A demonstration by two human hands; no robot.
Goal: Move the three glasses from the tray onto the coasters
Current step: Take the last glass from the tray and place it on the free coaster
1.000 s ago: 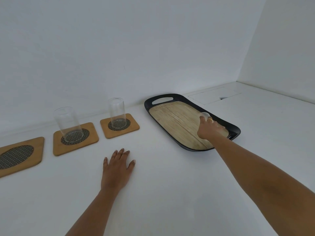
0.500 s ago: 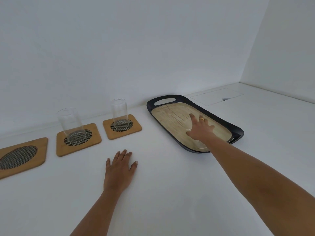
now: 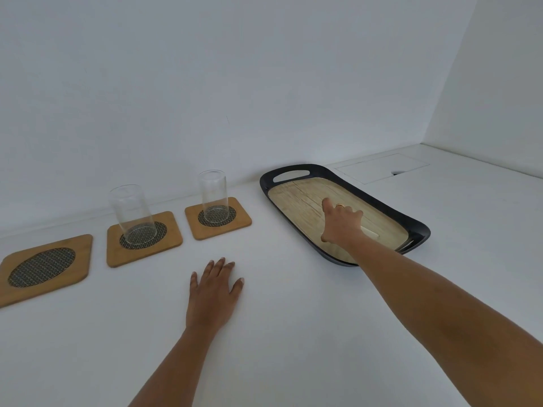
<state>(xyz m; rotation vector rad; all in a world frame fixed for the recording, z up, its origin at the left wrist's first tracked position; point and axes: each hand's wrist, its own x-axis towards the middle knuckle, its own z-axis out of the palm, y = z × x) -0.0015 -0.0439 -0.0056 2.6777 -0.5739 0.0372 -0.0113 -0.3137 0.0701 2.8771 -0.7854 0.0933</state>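
Note:
Two clear glasses stand on square wooden coasters: one glass (image 3: 132,212) on the middle coaster (image 3: 170,245), the other glass (image 3: 213,195) on the right coaster (image 3: 241,227). A larger coaster (image 3: 44,265) at the far left is bare. My right hand (image 3: 340,224) lies palm down over the black tray (image 3: 382,201) with its wood-look floor, fingers spread. A pale glassy shape (image 3: 369,230) peeks out beside the heel of that hand; I cannot tell whether it is the third glass. My left hand (image 3: 213,295) rests flat on the white counter, holding nothing.
A white wall runs close behind the coasters and tray, and a second wall closes the right side. A flush hatch panel (image 3: 382,168) with a small notch sits in the counter behind the tray.
A second ago my right hand was closed around an upright glass at the tray's near end. It has since moved left and down onto the tray, fingers spread. The left hand stayed put.

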